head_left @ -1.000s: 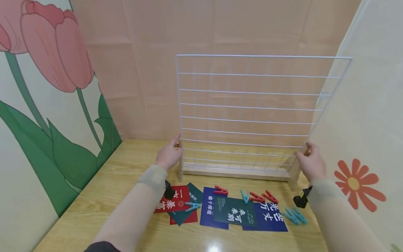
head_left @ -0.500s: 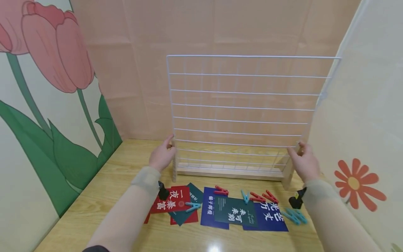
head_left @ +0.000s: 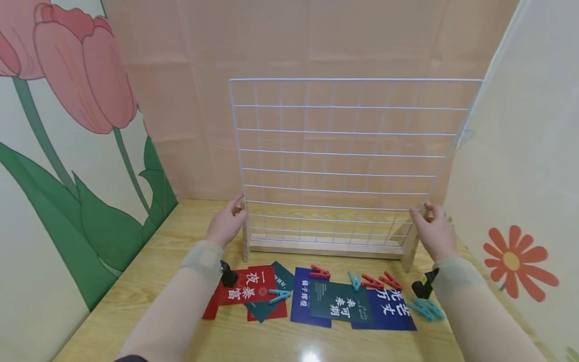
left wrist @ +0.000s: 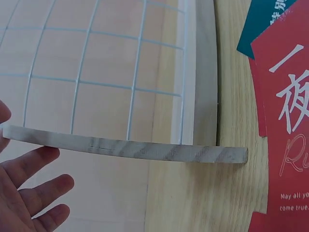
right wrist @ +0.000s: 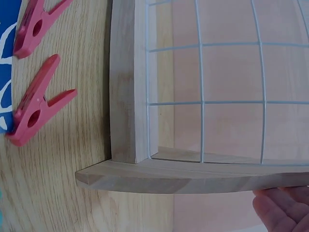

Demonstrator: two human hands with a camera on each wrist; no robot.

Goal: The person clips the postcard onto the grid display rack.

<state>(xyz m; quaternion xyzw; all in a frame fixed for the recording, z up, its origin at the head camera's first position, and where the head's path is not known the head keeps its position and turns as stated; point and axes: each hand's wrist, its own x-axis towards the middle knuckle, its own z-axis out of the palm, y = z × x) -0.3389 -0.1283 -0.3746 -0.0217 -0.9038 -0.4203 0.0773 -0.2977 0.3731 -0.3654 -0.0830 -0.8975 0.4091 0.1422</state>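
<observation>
A rack (head_left: 342, 154) stands upright on the table (head_left: 149, 276), square-on and a little right of the middle of the scene. Its upper part is a pale wire grid of thin bars crossing in rectangles. The stand (head_left: 325, 247) is light wood — a long low crossbar between two narrow side posts, each rising only partway up the grid. Faint diagonal bands mark the left post's outer face — the right post's near end is bevelled.
</observation>
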